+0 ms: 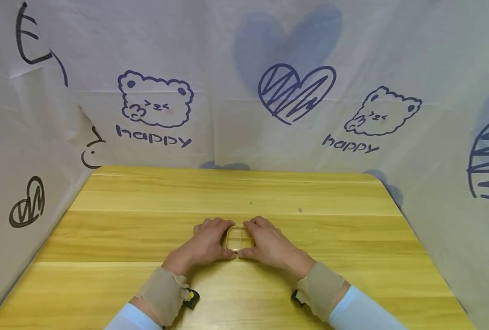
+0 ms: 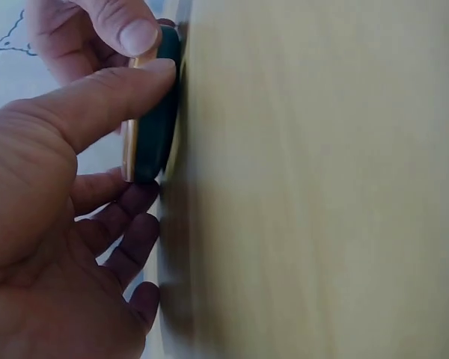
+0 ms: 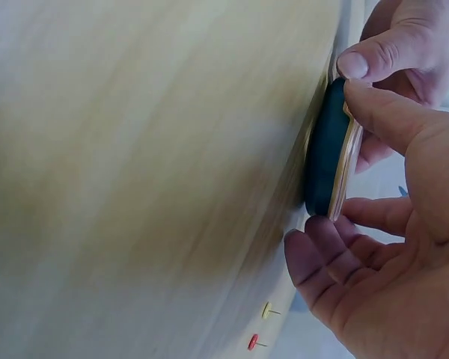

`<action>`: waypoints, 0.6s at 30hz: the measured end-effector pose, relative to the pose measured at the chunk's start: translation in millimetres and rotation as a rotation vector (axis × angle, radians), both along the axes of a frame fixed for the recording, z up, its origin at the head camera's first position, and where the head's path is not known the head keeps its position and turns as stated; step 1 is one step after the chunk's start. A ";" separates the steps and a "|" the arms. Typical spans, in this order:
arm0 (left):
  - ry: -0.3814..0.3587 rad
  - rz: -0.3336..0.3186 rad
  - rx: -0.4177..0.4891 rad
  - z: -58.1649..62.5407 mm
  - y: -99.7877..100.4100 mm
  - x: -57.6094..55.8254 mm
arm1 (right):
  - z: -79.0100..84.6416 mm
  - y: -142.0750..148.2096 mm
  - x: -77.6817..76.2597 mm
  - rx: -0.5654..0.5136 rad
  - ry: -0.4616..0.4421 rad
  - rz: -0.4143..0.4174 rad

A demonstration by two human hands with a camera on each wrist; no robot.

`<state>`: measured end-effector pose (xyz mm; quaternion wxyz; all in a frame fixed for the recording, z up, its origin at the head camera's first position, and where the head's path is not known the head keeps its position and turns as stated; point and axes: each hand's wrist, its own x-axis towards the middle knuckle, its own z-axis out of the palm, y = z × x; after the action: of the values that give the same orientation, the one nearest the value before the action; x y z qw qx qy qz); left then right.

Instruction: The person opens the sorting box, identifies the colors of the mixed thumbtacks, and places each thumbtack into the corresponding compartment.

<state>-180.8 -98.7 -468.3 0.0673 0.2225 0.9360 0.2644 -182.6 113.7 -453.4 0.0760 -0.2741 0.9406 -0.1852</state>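
A small, flat, rounded-square case [image 1: 234,238] is on the table between my two hands. Its top looks see-through, with a gold rim and thin dividing lines, and the wrist views show a dark green side [image 3: 325,153]. My left hand [image 1: 208,242] grips its left edge, thumb at the near side and fingers at the far side. From the right, my right hand [image 1: 269,242] holds it the same way. Both thumbs meet near the middle of the near edge, at the seam under the gold rim. The fingers hide parts of the side edges.
Beyond the case, two tiny ring-like things lie on the wooden table [image 1: 145,229], one greenish [image 1: 250,203] and one purplish [image 1: 299,210]. The right wrist view shows a yellow thumbtack [image 3: 266,310] and a red thumbtack [image 3: 253,342]. White drawn-on cloth [image 1: 236,128] hangs around the table.
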 end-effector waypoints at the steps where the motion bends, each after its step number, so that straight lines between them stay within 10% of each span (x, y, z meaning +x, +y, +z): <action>1: 0.002 -0.008 -0.002 -0.3 -0.2 -0.2 | -0.8 0.0 0.0 -0.001 -0.007 0.000; 18: 0.090 -0.122 -0.152 -1.6 -1.7 -6.5 | -2.3 0.6 -9.6 0.060 0.058 0.091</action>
<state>-187.4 -100.4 -469.9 0.0580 0.2851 0.9401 0.1778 -192.3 114.3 -455.6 0.0652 -0.3194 0.9342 -0.1452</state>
